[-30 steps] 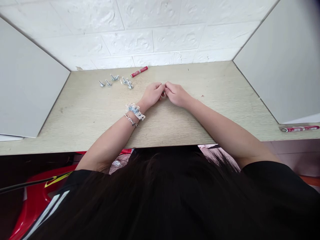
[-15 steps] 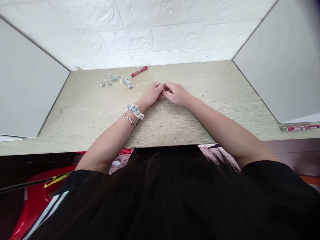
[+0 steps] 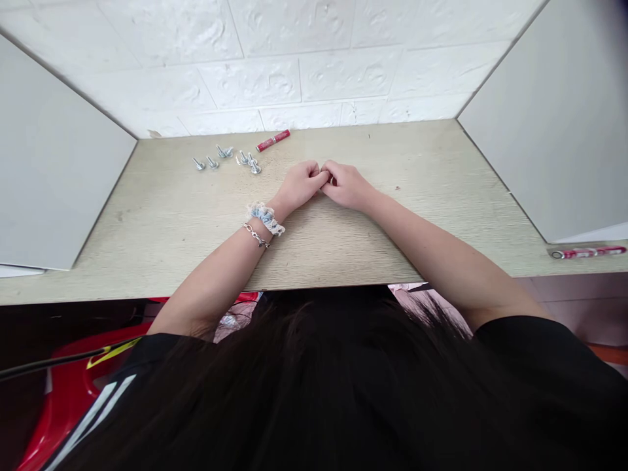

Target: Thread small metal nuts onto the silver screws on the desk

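Over the middle of the wooden desktop [image 3: 324, 255], my left hand [image 3: 301, 183] and my right hand [image 3: 347, 184] meet at the fingertips. Both are closed in a pinch around something small that the fingers hide. A scrunchie and a chain bracelet [image 3: 256, 235] circle my left wrist. Beyond my left hand, several silver bolts with washers stand or lie in loose groups, among them one bolt [image 3: 212, 163] at the left and another bolt [image 3: 256, 167] nearer my hand. Behind them lies a red tube-shaped stick [image 3: 273, 140].
A white brick-patterned wall [image 3: 265, 82] closes off the back. Grey panels rise at the left [image 3: 53, 157] and right [image 3: 544, 124]. A second red tube-shaped stick [image 3: 589, 252] lies by the right front edge. Below the desk's left side is a red plastic chair [image 3: 69, 386].
My left thumb has stretched rightward over the spot where both hands meet, covering the small thing between the fingers. The bolts and red sticks stay where they were.
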`<state>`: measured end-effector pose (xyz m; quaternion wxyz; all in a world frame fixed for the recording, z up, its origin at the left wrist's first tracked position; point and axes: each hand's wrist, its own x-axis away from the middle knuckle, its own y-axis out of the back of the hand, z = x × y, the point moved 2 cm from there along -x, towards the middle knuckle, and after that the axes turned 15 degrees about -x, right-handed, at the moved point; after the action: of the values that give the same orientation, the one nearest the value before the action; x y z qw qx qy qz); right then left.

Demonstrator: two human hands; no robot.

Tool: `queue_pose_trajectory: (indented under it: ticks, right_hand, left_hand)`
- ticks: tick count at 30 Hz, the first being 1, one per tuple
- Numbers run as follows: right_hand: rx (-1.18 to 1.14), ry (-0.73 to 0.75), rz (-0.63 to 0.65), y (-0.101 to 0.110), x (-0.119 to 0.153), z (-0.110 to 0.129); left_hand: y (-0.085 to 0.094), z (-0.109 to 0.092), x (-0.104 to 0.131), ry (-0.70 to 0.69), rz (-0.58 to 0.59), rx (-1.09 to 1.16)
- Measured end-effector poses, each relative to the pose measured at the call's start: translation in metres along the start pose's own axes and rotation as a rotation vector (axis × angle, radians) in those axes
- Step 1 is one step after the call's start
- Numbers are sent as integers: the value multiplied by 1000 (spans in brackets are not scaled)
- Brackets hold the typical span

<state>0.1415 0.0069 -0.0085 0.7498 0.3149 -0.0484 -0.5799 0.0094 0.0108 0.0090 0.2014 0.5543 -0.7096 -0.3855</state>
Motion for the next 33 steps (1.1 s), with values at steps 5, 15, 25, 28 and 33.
queue_pose_trajectory:
  ticks: [5, 15, 25, 28, 33]
  right_hand:
    - [-3, -15, 11, 0, 1, 1]
    - [-71, 13, 5, 1, 2, 3]
    - [-84, 17, 33, 1, 3, 5]
    - [-80, 12, 38, 1, 2, 5]
    - [-73, 8, 45, 1, 1, 4]
  left_hand:
    - [-1, 1, -1, 49, 6, 68]
    - [0, 1, -2, 72, 20, 163]
    - [-2, 2, -3, 68, 19, 154]
    - [-2, 3, -3, 58, 11, 131]
    - [-3, 4, -4, 43, -7, 100]
